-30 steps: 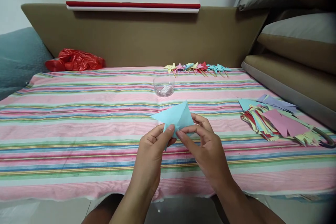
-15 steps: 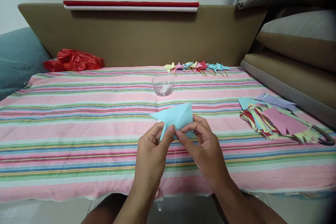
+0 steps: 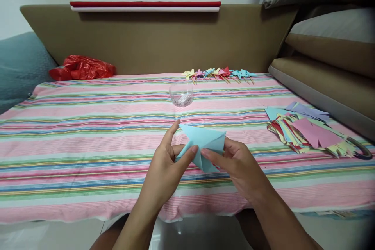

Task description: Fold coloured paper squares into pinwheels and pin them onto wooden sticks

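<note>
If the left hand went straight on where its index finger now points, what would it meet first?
Besides the blue paper it holds, the left hand would probably meet the clear container; the hand's height over the striped cloth is unclear, so it might miss.

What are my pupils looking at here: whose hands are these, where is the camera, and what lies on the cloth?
There is no machine, just a person working bare-handed. The camera is worn on the person's head and looks forward and down, so every picture shares that one view. The left hand and right hand together hold a piece of light blue paper, partly folded over. Beneath them spreads a striped cloth. On it, ahead of the hands, stands a clear round container; its small contents are hard to make out. Farther back lie colourful pinwheels on sticks. To the right is a pile of cut coloured paper, and at the back left, a red plastic bag.
</note>
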Available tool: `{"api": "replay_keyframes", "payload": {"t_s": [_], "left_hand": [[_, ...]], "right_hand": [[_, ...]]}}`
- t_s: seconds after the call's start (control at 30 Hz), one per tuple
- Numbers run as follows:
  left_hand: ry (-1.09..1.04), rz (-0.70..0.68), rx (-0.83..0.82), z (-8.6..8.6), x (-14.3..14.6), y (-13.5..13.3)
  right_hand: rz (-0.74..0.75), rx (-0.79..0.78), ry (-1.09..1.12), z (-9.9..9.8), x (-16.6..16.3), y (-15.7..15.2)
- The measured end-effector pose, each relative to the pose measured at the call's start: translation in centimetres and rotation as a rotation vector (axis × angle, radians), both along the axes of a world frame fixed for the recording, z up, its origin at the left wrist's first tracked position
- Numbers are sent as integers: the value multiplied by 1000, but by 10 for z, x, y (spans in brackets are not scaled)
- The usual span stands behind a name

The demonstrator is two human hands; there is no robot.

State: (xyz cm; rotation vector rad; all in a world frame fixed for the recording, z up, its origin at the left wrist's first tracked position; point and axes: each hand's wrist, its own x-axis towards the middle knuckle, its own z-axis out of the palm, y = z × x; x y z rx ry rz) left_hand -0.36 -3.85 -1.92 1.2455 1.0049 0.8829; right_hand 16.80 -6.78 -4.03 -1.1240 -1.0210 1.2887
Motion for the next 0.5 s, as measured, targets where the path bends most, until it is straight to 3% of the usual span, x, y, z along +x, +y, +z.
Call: {"api": "replay_keyframes", "payload": {"t_s": [0.17, 0.33, 0.5], "left_hand": [[52, 40, 64, -2, 1, 0], [87, 91, 133, -2, 4, -2], [-45, 99, 7, 0, 8, -1]], "right_hand": [[-49, -30, -60, -3, -4, 1], [-144, 47, -170, -6, -11, 3], [-178, 13, 122, -11, -20, 6]]}}
